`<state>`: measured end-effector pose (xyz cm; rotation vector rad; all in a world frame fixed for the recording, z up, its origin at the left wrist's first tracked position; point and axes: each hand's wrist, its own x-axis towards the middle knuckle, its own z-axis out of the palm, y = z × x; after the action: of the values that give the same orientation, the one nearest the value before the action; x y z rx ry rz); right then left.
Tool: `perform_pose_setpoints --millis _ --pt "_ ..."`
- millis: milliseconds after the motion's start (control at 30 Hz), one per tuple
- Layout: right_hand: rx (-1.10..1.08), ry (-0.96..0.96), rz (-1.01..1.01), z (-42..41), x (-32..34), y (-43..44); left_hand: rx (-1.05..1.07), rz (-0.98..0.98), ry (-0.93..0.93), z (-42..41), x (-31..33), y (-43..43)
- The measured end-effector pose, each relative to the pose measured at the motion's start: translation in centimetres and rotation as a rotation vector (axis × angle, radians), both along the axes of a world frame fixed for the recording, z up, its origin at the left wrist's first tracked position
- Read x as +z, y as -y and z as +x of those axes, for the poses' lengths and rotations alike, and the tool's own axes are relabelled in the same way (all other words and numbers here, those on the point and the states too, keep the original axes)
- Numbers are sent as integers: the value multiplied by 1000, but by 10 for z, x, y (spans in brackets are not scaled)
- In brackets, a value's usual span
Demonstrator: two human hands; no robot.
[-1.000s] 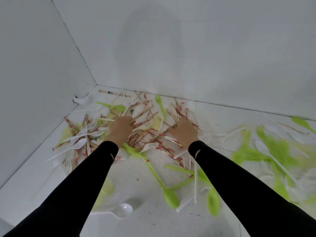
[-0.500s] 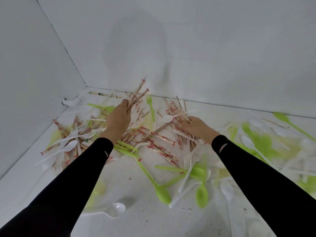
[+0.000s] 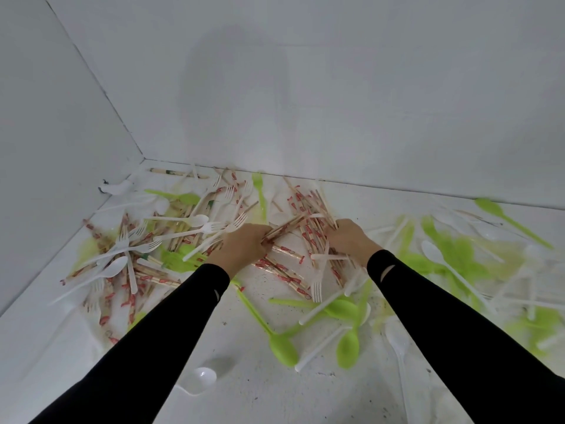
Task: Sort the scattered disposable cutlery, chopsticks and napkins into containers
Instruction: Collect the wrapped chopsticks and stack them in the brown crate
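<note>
White forks point(image 3: 214, 227) lie heaped at left. I see my left hand point(image 3: 241, 247) curled tight round a chopstick bundle point(image 3: 287, 226) at mid-pile. Just beside it, my right hand point(image 3: 351, 237) curls its fingers round loose chopsticks point(image 3: 307, 206), with green spoons point(image 3: 489, 206) scattered beyond.

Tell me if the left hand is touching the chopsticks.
Touching. The head view shows the left hand with its fingers curled round a bunch of chopsticks.
</note>
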<state>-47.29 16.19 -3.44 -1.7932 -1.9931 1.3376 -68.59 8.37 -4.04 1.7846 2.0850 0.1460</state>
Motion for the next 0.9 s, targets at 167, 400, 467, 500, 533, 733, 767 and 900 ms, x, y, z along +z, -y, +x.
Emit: perform_pose_setpoints --millis 167,400,467,500,533,733,767,900 --pt "-43 -121 -10 7 6 1 -80 66 -140 -5 -8 6" --pt "-67 -255 -90 26 29 0 -16 158 -51 -11 2 5" --pt "-73 -292 -65 29 34 -2 20 196 59 -12 11 1" --pt "-85 -330 -66 30 37 -3 50 221 117 -13 16 -1" --pt "-102 -379 -76 30 39 -4 77 254 158 -14 22 -4" --pt "-151 -516 63 27 51 -8 253 515 575 -9 47 -7" --pt "-160 -546 95 24 53 -8 269 577 688 -7 51 -7" --pt "-188 -689 230 6 61 -9 321 815 894 -2 51 -5"
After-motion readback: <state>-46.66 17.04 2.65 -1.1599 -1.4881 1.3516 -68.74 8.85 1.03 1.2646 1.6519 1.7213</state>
